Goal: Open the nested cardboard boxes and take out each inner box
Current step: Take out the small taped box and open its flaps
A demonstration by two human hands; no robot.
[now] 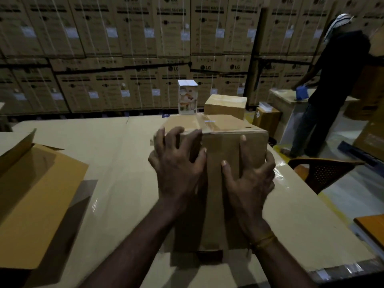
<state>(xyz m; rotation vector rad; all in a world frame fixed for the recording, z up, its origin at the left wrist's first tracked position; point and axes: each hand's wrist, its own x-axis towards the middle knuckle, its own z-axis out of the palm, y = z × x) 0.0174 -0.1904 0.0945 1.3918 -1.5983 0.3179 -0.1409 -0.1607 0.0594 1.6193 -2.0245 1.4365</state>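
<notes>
A sealed cardboard box (226,154) stands on the cardboard-covered surface (116,154), directly in front of the person, its top flaps closed and taped. The left hand (178,163) has its fingers curled over the box's upper near edge at the left corner, gripping it. The right hand (249,173) lies spread against the box's near face and right side, fingers fairly straight and pressing flat on the cardboard. To the left, an opened larger box (35,194) lies with its flaps up. Beyond the held box sit a smaller brown box (225,106) and an upright printed white carton (187,97). Another person (332,84) stands at the right, beside stacked cartons (124,48).
</notes>
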